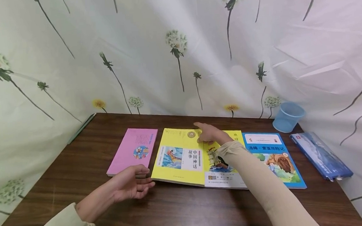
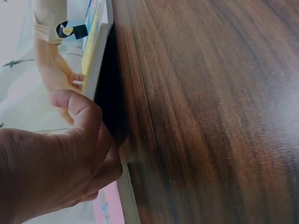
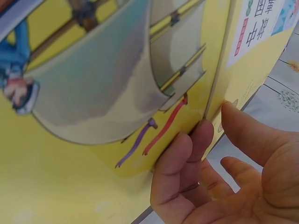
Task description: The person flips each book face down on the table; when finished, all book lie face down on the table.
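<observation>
Dark brown wood-grain table [image 1: 187, 213] seen from above, approx. centre of head view: a yellow, flat-lying paperback w/ a painted cover panel [image 1: 177, 158]. Its long side runs near-to-far, tilted slightly. The person's right hand [image 1: 211, 132] is at its far right corner; left hand [image 1: 131, 186] is just off its near left corner, so the book lies diagonally btwn the two. Right's the nearer, over the cover.

Left: fingers loosely bent & spread, nothing held. Right: thumb & bent fingers apart, no visible grip; can't tell if they touch the cover.

Around: yellow ship-cover book [image 1: 216, 168] butts against its right side, w/ the right arm's cream sleeve [image 1: 260, 184] crossing above, in the way there. Beyond, a blue illustrated paperback [image 1: 278, 159]. Pink book [image 1: 133, 147] left, gap btwn. Upper right: translucent blue plastic cup [image 1: 288, 116]; below it, flat blue box-like item [image 1: 322, 156].
</observation>
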The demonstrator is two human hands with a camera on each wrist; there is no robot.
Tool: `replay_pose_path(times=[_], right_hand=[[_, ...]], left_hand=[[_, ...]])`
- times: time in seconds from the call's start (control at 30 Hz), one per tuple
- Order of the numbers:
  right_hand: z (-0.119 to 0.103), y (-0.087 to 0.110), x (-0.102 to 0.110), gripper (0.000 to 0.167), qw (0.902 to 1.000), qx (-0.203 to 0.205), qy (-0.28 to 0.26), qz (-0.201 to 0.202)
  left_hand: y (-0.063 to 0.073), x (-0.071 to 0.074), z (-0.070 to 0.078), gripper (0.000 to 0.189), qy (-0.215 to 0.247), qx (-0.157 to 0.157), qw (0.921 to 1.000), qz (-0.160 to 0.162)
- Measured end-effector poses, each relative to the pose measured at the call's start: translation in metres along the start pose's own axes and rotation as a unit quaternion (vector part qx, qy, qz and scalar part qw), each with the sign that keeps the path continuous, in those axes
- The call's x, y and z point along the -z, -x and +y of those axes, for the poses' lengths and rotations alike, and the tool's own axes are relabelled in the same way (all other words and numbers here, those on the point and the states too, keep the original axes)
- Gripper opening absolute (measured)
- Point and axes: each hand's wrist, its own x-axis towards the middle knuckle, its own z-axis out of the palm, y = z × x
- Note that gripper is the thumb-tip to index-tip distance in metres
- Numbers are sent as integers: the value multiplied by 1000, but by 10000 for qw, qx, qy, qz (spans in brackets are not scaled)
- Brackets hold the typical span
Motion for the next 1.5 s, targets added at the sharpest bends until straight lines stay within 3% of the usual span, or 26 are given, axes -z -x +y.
replay_pose_path(times=[0.2,0.47,0.7,1.0,1.5], right_hand=[[2,-2,-1,84,10000,44,76,-7],[-4,-2,-3,83,9998,22,172,79],[-1,-1,-1,82,9999,21,132,61],[0,-1,1,84,10000,38,53,23],[0,0,-1,83,10000,20,-55,22]], left_hand=[[-10,-5,2,30,-581,-190,9981,66],[-20,-16,4,42,-1331,-458,9890,455],[-25,-22,11,45,-1552,-597,9852,426],[-35,-19,6,36,-1941,-701,9769,546],[-34,-22,8,33,-2134,-879,9714,565]])
